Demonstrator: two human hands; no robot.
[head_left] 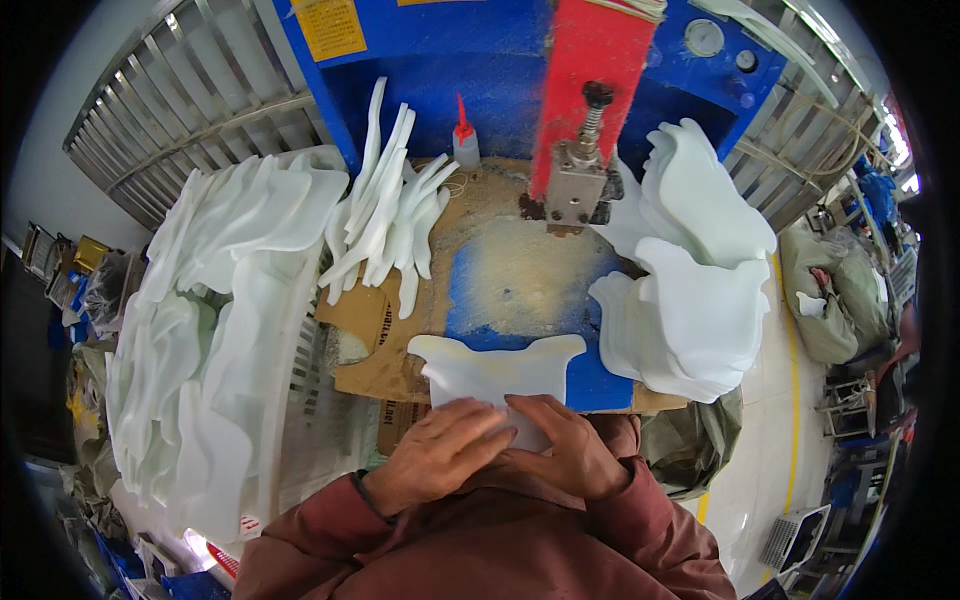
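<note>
A white, flat, shaped piece point(495, 370), with two flared upper corners, lies at the front edge of the work surface, close to my body. My left hand point(440, 452) holds its lower left part, fingers laid across the face. On the lower right, my right hand point(572, 447) grips it with bent fingers. The fingertips of both hands nearly meet at the middle, hiding the piece's lower edge. Just beyond it is a blue patch of the work surface point(475, 318) dusted with pale powder. Above that hangs a metal machine head point(577, 185) on a red arm.
Stacks of similar white pieces point(690, 310) stand on the right. Narrow curved white strips point(380, 220) lie at the back left, near a red-tipped bottle point(465, 145). A large white crate point(290, 400) heaped with pieces stands left. A blue machine body point(440, 60) rises behind.
</note>
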